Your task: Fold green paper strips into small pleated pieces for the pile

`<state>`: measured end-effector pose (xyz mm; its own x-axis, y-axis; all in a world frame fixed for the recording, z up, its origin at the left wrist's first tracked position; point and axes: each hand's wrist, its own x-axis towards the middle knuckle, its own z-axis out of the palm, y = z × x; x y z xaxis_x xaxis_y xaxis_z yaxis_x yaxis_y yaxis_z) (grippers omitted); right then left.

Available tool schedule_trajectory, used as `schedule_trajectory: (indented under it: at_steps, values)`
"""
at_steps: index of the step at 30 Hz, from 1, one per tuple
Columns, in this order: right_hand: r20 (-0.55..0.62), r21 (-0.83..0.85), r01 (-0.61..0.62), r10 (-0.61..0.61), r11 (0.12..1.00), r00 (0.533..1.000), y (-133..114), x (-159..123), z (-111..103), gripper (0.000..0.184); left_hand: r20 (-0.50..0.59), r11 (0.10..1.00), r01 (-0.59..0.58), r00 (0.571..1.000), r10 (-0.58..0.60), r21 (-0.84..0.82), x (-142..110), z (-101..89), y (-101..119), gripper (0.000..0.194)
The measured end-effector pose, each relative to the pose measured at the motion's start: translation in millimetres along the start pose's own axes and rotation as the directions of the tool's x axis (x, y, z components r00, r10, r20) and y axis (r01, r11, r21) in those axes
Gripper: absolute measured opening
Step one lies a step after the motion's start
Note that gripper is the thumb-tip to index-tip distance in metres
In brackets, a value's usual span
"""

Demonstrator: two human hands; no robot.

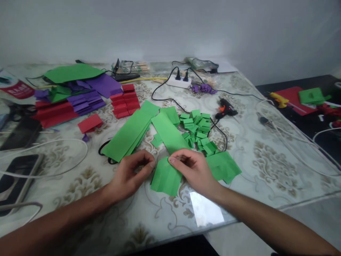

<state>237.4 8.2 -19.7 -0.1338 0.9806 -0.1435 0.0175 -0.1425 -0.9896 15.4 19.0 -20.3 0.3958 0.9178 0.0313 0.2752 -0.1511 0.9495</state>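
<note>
A creased piece of green paper (166,177) is between my two hands, above the patterned table. My right hand (195,170) pinches its top edge with thumb and forefinger. At the paper's left edge is my left hand (135,172), thumb and fingers closed together; whether they grip anything is hidden. Just beyond lie a long green strip (169,131) and a stack of green strips (128,135). Small folded green pieces (198,128) form a heap behind my right hand. Another creased green sheet (223,167) lies to its right.
Folded red paper (125,101) and purple paper (86,101) lie at the back left. A black glue gun (226,108) rests at the right, its cord near the heap. A power strip (178,81) stands at the back. A phone (18,177) and white cable (66,174) are at the left.
</note>
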Motion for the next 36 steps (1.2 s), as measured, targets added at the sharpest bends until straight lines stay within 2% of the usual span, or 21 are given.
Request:
schedule_trajectory:
  at_steps: [2, 7, 12, 14, 18, 23, 26, 29, 33, 36]
  values:
    - [0.035, 0.005, -0.012, 0.012, 1.0, 0.999, 1.1, -0.8, 2.6, 0.018, 0.0, 1.0, -0.004, 1.0, 0.004, -0.024, 0.1, 1.3, 0.1, 0.015]
    - [0.106, -0.009, 0.003, -0.002, 1.0, 0.994, 4.8, -2.6, 6.8, 0.02, 0.09, 1.0, 0.005, 0.996, -0.003, -0.028, -0.6, 5.4, -1.7, 0.019]
    - [0.177, -0.015, -0.068, 0.069, 0.998, 0.982, 5.7, -0.7, 3.5, 0.032, 0.005, 0.999, 0.03, 1.0, -0.03, -0.031, 0.2, 5.2, -2.5, 0.021]
    - [0.157, -0.015, -0.083, 0.085, 0.996, 0.984, 5.2, 0.9, 2.0, 0.036, 0.005, 0.999, 0.033, 0.999, -0.033, -0.042, 0.2, 3.6, -2.8, 0.022]
    - [0.047, 0.024, -0.036, 0.035, 0.999, 0.998, 4.2, 3.1, -0.4, 0.036, 0.124, 0.997, 0.032, 0.992, -0.024, -0.064, -0.6, 0.8, -4.4, 0.025]
    - [0.052, -0.047, 0.005, -0.003, 0.999, 0.999, 4.8, -0.2, -0.7, 0.023, 0.185, 0.996, 0.033, 0.983, -0.018, -0.081, 0.2, 1.7, -4.5, 0.023]
    - [0.078, -0.079, 0.016, -0.01, 0.997, 0.997, 6.3, -2.2, 1.3, 0.02, 0.165, 0.997, 0.032, 0.986, -0.02, -0.069, 1.3, 3.3, -4.9, 0.024]
    - [0.051, -0.091, 0.042, -0.038, 0.995, 0.998, 8.0, -1.0, 1.9, 0.023, 0.117, 0.996, 0.047, 0.992, -0.038, -0.072, 1.9, 3.8, -7.4, 0.026]
    - [0.008, -0.089, -0.001, 0.001, 0.996, 1.0, 10.0, 4.8, -1.5, 0.028, -0.032, 0.978, 0.108, 0.993, -0.116, -0.177, 2.4, 3.6, -11.6, 0.028]
    - [-0.02, -0.083, -0.03, 0.029, 0.996, 0.999, 12.7, 10.1, -5.4, 0.03, -0.078, 0.959, 0.114, 0.987, -0.138, -0.259, 3.2, 4.4, -12.5, 0.025]
